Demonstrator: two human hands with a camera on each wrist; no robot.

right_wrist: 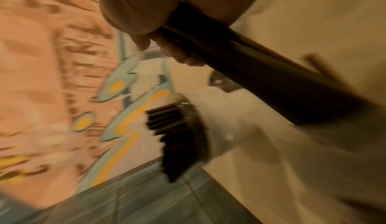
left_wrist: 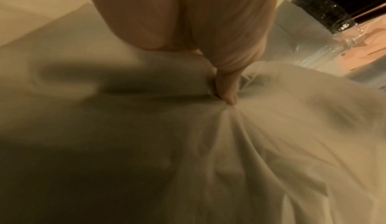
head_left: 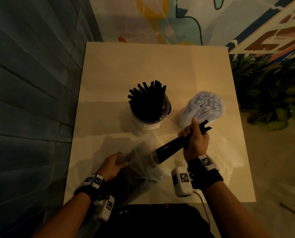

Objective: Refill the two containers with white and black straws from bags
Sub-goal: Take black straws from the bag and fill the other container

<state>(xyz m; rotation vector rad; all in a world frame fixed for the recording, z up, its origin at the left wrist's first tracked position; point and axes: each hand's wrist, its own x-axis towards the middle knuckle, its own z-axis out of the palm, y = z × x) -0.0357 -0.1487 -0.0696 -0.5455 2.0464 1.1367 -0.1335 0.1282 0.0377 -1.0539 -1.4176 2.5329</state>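
Pale square table (head_left: 108, 69), holding: one clear container (head_left: 149, 115) standing upright near the centre, filled with black straws (head_left: 147, 98); to its right, a bundle of white straws (head_left: 204, 107) in clear wrap. Right hand (head_left: 195, 140) curls round a bundle of black straws (head_left: 170, 150) held tilted above the table's near half, its lower end at the mouth of a clear plastic bag (head_left: 143, 162); left hand (head_left: 113, 164) pinches a gathered fold of that bag. Writing: none legible; only square coded tags on both wrist bands (head_left: 206, 161).
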